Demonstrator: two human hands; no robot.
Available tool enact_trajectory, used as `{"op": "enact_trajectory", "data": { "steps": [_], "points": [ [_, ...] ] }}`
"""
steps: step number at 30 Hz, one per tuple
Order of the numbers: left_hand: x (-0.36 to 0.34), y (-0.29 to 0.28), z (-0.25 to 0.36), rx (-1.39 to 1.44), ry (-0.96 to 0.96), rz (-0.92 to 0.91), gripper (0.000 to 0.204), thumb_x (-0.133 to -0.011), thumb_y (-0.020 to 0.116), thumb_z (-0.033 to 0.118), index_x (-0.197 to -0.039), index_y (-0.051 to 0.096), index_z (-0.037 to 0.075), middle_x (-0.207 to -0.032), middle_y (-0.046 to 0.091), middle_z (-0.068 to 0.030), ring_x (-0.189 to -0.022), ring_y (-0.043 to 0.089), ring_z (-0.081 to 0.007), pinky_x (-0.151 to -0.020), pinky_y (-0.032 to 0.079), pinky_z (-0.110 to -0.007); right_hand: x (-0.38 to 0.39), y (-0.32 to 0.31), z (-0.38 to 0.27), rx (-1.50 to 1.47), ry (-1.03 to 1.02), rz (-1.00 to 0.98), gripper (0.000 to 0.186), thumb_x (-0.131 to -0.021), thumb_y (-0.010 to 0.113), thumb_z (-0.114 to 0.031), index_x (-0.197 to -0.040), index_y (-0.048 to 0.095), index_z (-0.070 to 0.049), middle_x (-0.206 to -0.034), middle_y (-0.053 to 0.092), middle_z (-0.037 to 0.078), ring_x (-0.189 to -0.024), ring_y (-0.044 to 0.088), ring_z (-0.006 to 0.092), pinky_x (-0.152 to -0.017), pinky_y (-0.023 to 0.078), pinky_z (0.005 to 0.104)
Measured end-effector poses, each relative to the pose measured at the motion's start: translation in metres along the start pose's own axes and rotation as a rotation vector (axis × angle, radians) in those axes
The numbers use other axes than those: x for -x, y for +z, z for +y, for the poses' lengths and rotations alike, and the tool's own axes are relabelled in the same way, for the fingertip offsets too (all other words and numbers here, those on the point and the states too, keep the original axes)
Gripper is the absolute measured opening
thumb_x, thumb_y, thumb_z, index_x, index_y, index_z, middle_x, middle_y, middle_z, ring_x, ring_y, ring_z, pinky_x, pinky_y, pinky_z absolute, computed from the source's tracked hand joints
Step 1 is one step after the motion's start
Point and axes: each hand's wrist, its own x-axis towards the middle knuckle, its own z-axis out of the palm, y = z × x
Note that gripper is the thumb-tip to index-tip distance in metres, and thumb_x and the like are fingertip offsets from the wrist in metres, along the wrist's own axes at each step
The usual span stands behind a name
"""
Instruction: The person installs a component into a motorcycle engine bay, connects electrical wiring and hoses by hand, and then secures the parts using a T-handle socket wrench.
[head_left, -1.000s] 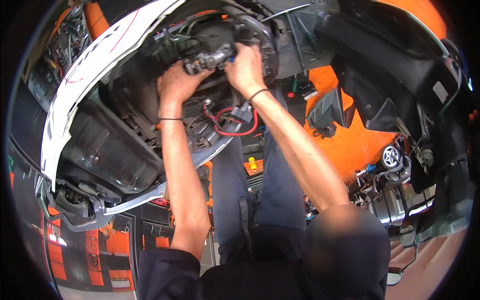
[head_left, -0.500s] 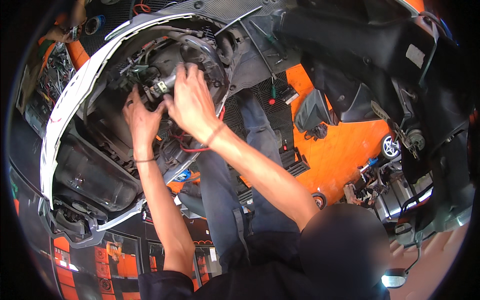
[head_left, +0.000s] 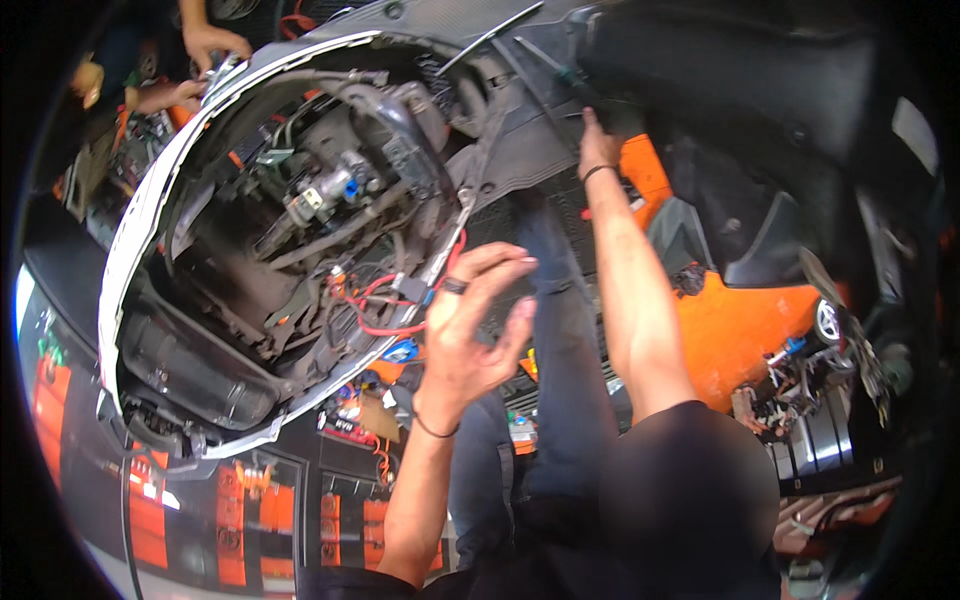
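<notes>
Orange flooring (head_left: 735, 345) frames the empty, loosely curled left hand (head_left: 465, 345), whose fingers could snag the nearby red cable (head_left: 390, 331). Whether the right hand (head_left: 598, 150) grips anything is unclear; its nudge could roll the screwdriver (head_left: 568, 76) just beyond.

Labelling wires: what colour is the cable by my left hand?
The cable is red (head view).

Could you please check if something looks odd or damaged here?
The thick red cable stands out: it forms a loose loop at the near edge of the open, white-rimmed vehicle body, apparently not tucked in. I see no clear spill or damage.
</notes>
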Motion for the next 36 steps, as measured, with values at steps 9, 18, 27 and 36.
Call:
{"op": "enact_trajectory", "data": {
  "steps": [9, 18, 27, 36],
  "points": [
    [0.007, 0.025, -0.033, -0.152, -0.152, -0.059, 0.028, -0.086, 0.069, 0.004, -0.114, 0.066, 0.003, -0.114, 0.064, -0.0168, -0.104, 0.064, -0.0352, -0.090, 0.051, -0.041, 0.025, 0.012, -0.047, 0.099, 0.039, 0.005, 0.037, -0.079, 0.084, -0.019, -0.102, 0.067, 0.004, -0.111, 0.071, 0.020, -0.105, 0.068, 0.0332, -0.091, 0.053, 0.0411],
    [0.009, 0.024, -0.030, 0.036, -0.305, 0.122, 0.020, -0.090, 0.067, 0.003, -0.109, 0.069, 0.000, -0.113, 0.068, -0.0153, -0.099, 0.067, -0.0236, -0.086, 0.052, -0.035, 0.001, 0.005, -0.016, -0.015, -0.043, -0.106, 0.039, -0.079, 0.080, -0.021, -0.101, 0.069, 0.009, -0.101, 0.073, 0.023, -0.097, 0.071, 0.0368, -0.088, 0.053, 0.0419],
    [-0.012, 0.000, -0.091, 0.999, -0.596, 1.150, 0.035, -0.101, 0.060, 0.016, -0.125, 0.047, -0.006, -0.120, 0.055, -0.0156, -0.111, 0.058, -0.0241, -0.104, 0.048, -0.038, 0.054, -0.060, -0.026, -0.780, 0.138, -0.455, 0.014, -0.100, 0.062, -0.012, -0.099, 0.065, 0.001, -0.089, 0.063, 0.007, -0.077, 0.057, 0.0135, -0.075, 0.048, 0.0301],
    [-0.052, -0.009, -0.137, 1.264, -0.684, 1.391, 0.026, -0.098, 0.065, 0.014, -0.117, 0.056, -0.002, -0.111, 0.066, -0.0109, -0.101, 0.063, -0.0186, -0.087, 0.050, -0.036, 0.176, -0.160, -0.150, -1.338, 0.468, -1.401, 0.011, -0.103, 0.057, -0.009, -0.109, 0.051, -0.002, -0.094, 0.042, 0.005, -0.080, 0.045, 0.0130, -0.080, 0.043, 0.0294]
  ]
}}
